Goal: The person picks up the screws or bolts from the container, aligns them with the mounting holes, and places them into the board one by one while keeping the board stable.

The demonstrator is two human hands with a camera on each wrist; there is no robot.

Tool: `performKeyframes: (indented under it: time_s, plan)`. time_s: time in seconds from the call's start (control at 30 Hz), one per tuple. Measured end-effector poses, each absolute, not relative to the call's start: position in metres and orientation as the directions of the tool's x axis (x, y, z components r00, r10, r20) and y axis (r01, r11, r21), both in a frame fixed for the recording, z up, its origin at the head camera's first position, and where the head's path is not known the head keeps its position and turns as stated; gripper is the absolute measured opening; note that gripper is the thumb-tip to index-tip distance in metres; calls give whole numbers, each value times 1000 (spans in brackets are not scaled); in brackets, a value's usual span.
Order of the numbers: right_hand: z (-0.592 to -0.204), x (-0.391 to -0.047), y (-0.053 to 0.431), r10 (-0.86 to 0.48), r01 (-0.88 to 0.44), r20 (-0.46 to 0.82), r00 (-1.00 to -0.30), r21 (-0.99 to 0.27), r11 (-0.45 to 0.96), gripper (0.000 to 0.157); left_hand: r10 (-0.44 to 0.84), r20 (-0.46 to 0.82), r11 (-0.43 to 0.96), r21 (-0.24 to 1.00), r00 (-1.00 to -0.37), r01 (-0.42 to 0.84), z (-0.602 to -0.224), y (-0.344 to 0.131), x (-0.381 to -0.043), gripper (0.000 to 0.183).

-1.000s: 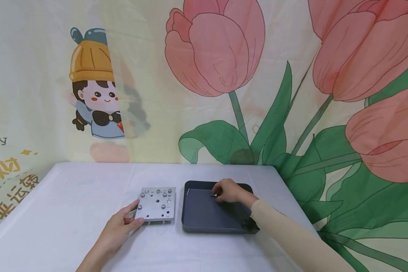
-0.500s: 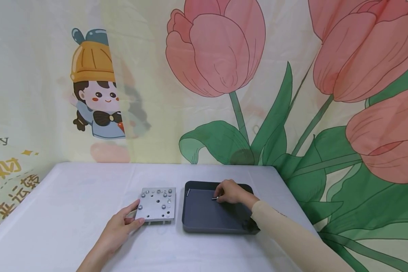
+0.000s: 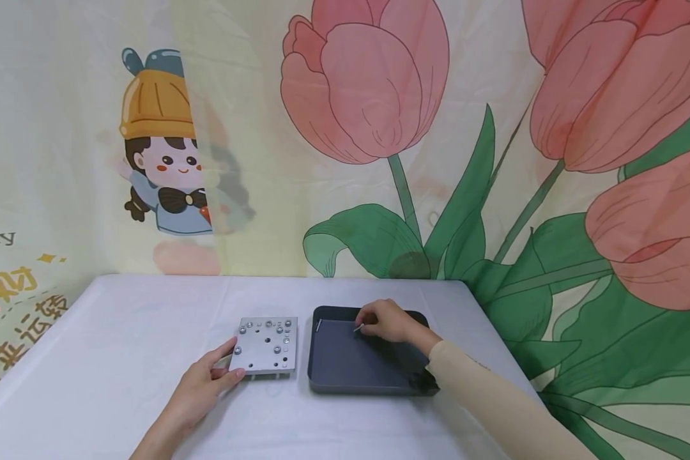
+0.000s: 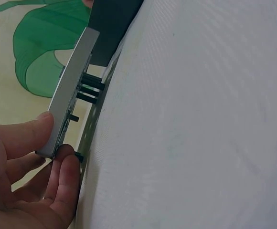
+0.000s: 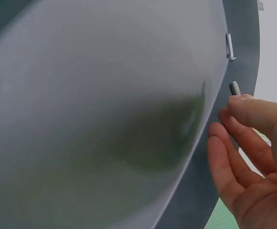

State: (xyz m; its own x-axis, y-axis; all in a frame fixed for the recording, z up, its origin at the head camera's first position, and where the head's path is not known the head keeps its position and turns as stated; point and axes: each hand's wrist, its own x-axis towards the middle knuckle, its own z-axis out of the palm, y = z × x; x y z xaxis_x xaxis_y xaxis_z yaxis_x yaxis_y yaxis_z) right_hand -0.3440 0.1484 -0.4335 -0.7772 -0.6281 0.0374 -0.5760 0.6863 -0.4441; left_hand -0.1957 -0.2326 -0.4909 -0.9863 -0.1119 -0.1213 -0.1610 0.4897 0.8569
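A silver metal plate [image 3: 259, 358] with holes and several screws stands left of the tray. My left hand [image 3: 202, 384] grips its near left corner, thumb on one face and fingers beneath, as the left wrist view shows. Screw shanks [image 4: 91, 81] jut from the plate's underside. Over the dark grey tray [image 3: 351, 386], my right hand [image 3: 386, 321] pinches a small screw [image 5: 234, 88] between thumb and forefinger. Its threaded end pokes out past the fingertips while the head is hidden. Another screw [image 3: 319, 325] lies in the tray near the far left corner.
A white cloth [image 3: 121, 358] covers the table. Behind the table's far edge hangs a printed backdrop [image 3: 253, 160] with tulips and a cartoon figure. Dark shadow falls in the tray's near right corner.
The right hand has shifted slightly up and left over the tray, and the screw in its fingers has turned from lying level to slanting downward. The left hand and plate stay put.
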Motion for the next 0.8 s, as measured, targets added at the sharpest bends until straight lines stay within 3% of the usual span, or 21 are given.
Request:
performKeyframes:
  time_s: [0.8]
  plan:
    - [-425,-332,100,-641,-617,155,-751,-511,599,15,-124,-121,491,855,-985,-167,-489,-230,-194,79]
